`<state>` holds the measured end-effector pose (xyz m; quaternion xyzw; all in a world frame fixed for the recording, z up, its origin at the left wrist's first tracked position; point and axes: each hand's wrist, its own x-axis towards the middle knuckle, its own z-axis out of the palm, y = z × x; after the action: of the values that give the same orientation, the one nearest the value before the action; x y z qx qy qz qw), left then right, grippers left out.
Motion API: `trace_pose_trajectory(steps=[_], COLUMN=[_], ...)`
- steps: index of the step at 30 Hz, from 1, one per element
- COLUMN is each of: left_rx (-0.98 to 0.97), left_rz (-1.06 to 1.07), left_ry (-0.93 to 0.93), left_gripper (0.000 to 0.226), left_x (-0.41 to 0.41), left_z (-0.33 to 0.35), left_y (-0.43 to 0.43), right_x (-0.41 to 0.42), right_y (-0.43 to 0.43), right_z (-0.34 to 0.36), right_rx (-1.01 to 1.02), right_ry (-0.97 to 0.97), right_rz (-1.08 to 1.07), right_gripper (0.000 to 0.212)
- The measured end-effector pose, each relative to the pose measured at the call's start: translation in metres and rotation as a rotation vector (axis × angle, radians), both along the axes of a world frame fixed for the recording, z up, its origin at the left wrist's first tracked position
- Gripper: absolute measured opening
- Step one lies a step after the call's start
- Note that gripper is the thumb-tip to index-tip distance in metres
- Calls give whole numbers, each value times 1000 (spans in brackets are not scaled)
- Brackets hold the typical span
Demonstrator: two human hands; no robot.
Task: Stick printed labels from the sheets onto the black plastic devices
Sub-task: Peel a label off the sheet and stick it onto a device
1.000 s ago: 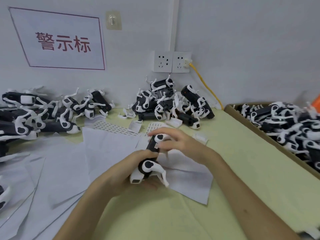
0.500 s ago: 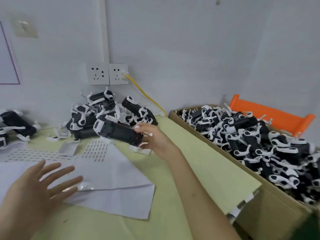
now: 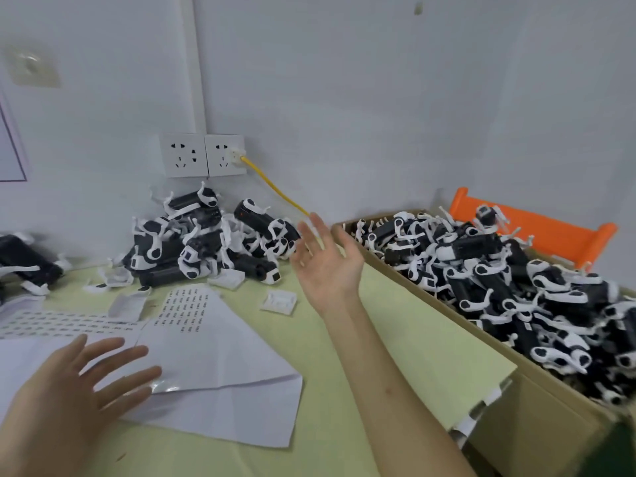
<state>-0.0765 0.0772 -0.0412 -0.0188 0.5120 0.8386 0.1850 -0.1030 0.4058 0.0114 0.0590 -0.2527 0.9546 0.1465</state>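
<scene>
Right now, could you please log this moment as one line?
left hand: open over paper sheets | right hand: open, empty, raised beside cardboard box | label sheet: flat on table

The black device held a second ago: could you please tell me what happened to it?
The left hand let go first and now hovers open over the paper sheets. The right hand carried the device toward the pile by the wall and released it; it is open and empty. The sheets, pile and cardboard box stayed put.
</scene>
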Motion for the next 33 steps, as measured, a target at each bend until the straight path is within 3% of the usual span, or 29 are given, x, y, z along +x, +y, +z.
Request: trace_pose_trajectory(steps=[2, 5, 8, 10, 20, 23, 27, 30, 33], left_rx=[-57, -86, -66, -92, -213, -356, -592, -805, -951], left_rz=[87, 123, 135, 131, 206, 253, 306, 369, 415], left_ry=[19, 88, 92, 86, 164, 222, 438, 649, 710], left_gripper=[43, 41, 41, 41, 35, 27, 14, 12, 11], left_x=[-19, -14, -15, -16, -6, 0, 5, 6, 6], left_z=[7, 5, 4, 6, 14, 16, 15, 17, 26], left_y=[8, 8, 7, 8, 14, 20, 22, 16, 1], right_x=[-5, -12, -18, -19, -9, -8, -8, -7, -5], right_y=[-14, -40, -66, -76, -93, -99, -106, -107, -108], right_z=[-2, -13, -34, -45, -52, -56, -61, -62, -64], right_rx=[224, 792, 1348, 1590, 1711, 1823, 2211, 2258, 2322], right_ry=[-101, -265, -293, -274, -208, -170, -85, -80, -78], right_rz=[-23, -149, -301, -339, -217, -140, -53, -33, 33], right_gripper=[31, 19, 17, 15, 16, 19, 40, 48, 52])
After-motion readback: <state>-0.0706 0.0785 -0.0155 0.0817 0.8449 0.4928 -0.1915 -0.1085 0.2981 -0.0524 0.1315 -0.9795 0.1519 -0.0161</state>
